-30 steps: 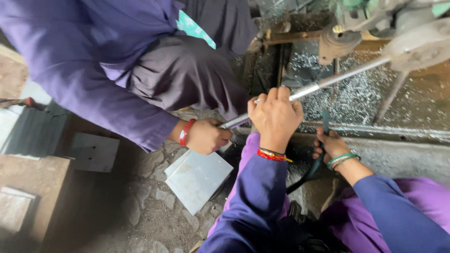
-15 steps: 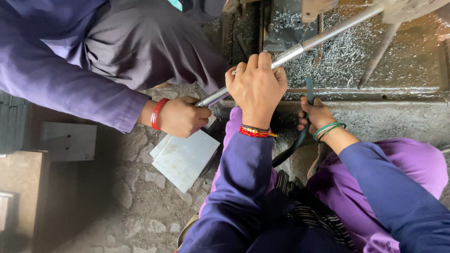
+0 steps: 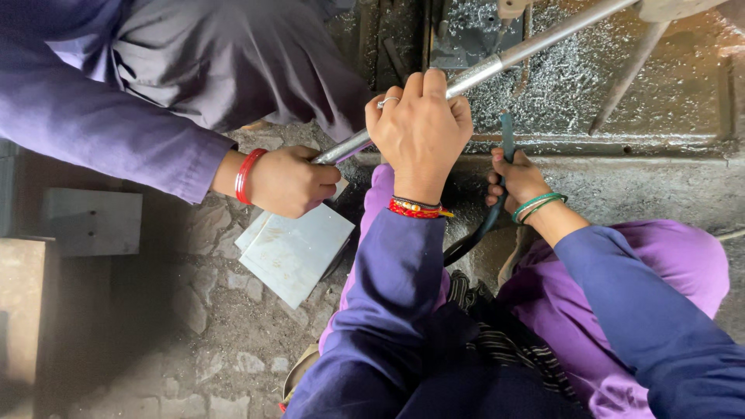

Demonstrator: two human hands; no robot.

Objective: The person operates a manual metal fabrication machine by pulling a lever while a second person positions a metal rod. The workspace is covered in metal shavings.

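No packages, labels, signs or screens are in view.

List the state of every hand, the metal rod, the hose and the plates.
left hand: closed around metal rod
right hand: closed on dark hose
co-worker's hand: gripping the rod's lower end
metal rod: slanted, held by two hands
metal plates: stacked flat on stone floor

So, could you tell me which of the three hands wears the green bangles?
The right hand, gripping the dark hose; the left hand and the co-worker's hand wear red bands.
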